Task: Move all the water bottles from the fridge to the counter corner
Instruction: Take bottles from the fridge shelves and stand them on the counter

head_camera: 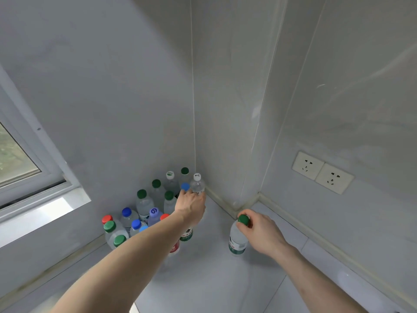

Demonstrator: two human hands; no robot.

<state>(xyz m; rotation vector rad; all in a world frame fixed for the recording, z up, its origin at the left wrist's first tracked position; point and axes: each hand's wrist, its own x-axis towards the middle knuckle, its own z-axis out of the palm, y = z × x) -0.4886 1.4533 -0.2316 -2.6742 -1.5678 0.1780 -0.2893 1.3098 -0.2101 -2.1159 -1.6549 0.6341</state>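
Several clear water bottles with green, blue, red and white caps (144, 206) stand clustered in the counter corner against the left wall. My left hand (191, 207) reaches into the cluster and grips a white-capped bottle (197, 184) near the back; its fingers are hidden behind the hand. To the right, my right hand (259, 231) holds the neck of a green-capped bottle (237, 239) just under its cap (243, 219). That bottle stands upright on the counter (209, 279), apart from the group.
White walls meet at the corner behind the bottles. A window (18, 159) with a sill lies at the left. Two wall sockets (322, 172) sit on the right wall above the counter's raised back edge.
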